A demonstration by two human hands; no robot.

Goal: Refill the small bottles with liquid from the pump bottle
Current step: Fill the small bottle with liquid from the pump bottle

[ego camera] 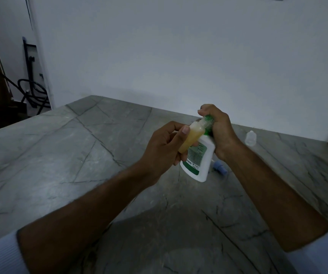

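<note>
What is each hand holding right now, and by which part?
Left hand grips the small clear bottle of yellowish liquid by its body. Right hand wraps the green pump top of the white plastic pump bottle.

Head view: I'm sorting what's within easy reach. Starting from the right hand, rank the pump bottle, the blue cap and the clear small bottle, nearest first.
1. Pump bottle: gripped at its green top by the right hand.
2. Blue cap: on the counter, just below the right wrist.
3. Clear small bottle: standing on the counter, farther right.
</note>
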